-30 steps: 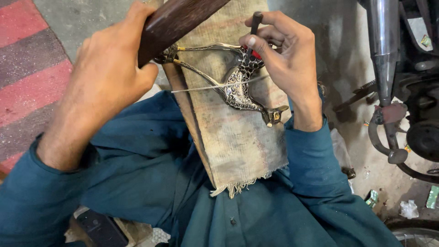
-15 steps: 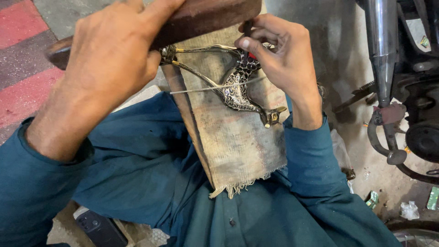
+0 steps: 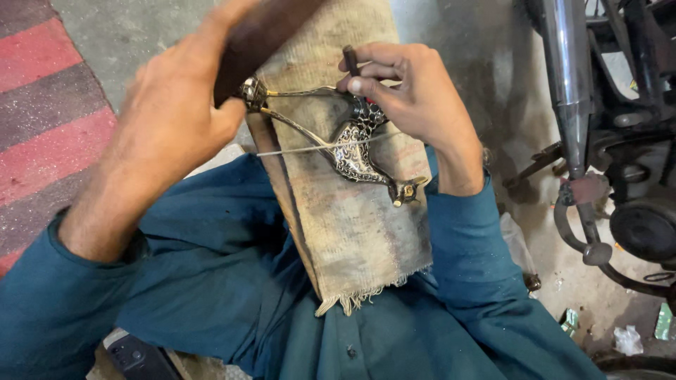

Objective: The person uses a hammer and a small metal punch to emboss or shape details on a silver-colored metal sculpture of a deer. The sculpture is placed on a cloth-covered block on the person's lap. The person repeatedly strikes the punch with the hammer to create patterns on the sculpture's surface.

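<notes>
An ornate engraved metal lever (image 3: 352, 156) with a thin curved arm lies on a worn burlap-covered board (image 3: 352, 232) resting on my lap. My right hand (image 3: 412, 98) pinches a small dark punch (image 3: 350, 60), holding it upright on the lever's patterned part. My left hand (image 3: 172, 116) grips a dark brown wooden mallet (image 3: 260, 35), raised and blurred above the board's left edge. A thin wire (image 3: 296, 148) crosses the lever.
A motorcycle (image 3: 612, 141) with its chrome exhaust pipe and footpeg stands at the right. Red and grey striped paving (image 3: 42, 127) runs along the left. Scraps of litter (image 3: 627, 338) lie on the concrete floor at the lower right.
The mallet in my left hand came down level over the punch half a second ago and has now swung back up. My right hand keeps the punch on the lever.
</notes>
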